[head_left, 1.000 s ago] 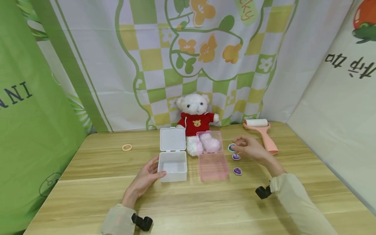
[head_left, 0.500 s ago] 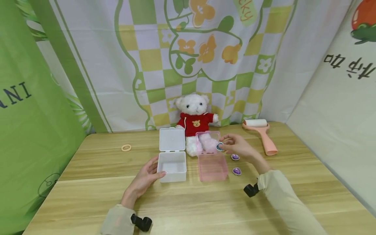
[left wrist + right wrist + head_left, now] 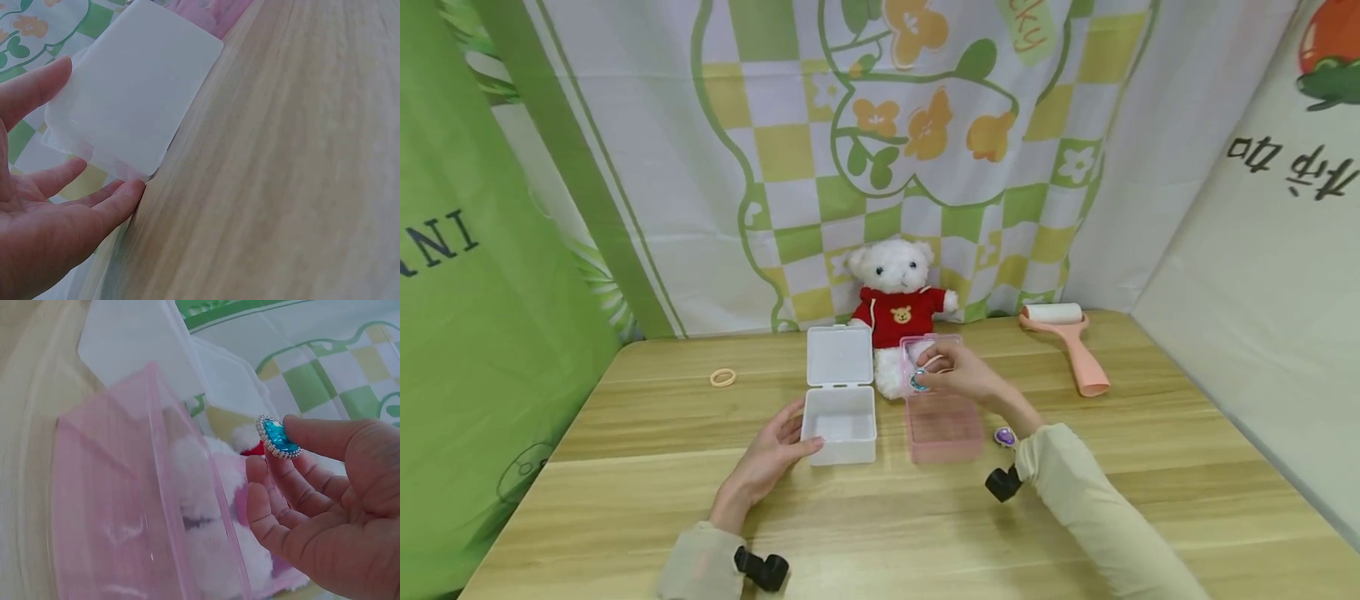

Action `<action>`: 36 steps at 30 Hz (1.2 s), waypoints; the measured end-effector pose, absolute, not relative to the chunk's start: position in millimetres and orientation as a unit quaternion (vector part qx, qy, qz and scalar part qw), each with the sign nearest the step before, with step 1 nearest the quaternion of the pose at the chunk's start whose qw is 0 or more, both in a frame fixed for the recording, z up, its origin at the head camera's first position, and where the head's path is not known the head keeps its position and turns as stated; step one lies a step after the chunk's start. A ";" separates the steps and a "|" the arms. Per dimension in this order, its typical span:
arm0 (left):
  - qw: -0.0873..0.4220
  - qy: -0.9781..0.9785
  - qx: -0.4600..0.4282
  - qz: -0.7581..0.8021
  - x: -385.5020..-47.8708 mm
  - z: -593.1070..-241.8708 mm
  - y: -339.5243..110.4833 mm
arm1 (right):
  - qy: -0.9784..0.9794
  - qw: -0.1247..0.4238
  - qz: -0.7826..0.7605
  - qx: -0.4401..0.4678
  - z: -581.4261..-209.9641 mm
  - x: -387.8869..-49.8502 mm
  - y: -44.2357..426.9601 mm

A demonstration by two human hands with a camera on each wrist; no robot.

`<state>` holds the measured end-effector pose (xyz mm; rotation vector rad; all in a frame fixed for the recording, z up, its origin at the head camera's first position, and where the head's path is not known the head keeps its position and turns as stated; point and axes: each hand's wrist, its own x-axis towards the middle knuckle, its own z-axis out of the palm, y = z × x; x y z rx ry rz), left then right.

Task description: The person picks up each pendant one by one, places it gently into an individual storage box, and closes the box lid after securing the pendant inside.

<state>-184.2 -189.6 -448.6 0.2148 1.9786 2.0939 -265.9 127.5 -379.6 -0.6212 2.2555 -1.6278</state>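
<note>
Between thumb and fingers, my right hand [image 3: 962,375] pinches a blue gem [image 3: 278,439] with a beaded silver rim. It is held above the back of the pink box [image 3: 945,433], a clear plastic box whose lid stands raised. My left hand [image 3: 767,458] grips the left side of the white box [image 3: 842,450], with the thumb at its front edge. That box sits left of the pink one, its lid [image 3: 840,356] also raised. A purple gem [image 3: 1004,436] lies on the table to the right of the pink box. My right hand and arm hide the spot behind it.
Behind the boxes a white teddy bear [image 3: 895,308] in a red hoodie sits against the patterned curtain. A lint roller [image 3: 1070,346] with a pink handle lies at the back right. An orange ring [image 3: 723,377] is at the left on the wooden table [image 3: 865,533].
My right hand has picked the blue gem up from the right of the pink box and carried it left. A second purple gem is now hidden. The left hand has stayed put.
</note>
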 end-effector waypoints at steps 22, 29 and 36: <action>0.122 0.680 0.067 0.720 -184.2 -448.3 -190.2 | 0.794 0.228 -0.515 -0.229 -368.4 -267.3 34.1; 0.127 0.684 0.069 0.715 -184.8 -446.7 -189.1 | 0.799 0.261 -0.483 -0.246 -370.2 -269.1 18.6; 0.132 0.681 0.074 0.716 -184.5 -447.5 -188.2 | 0.824 0.274 -0.418 -0.267 -369.9 -271.2 10.8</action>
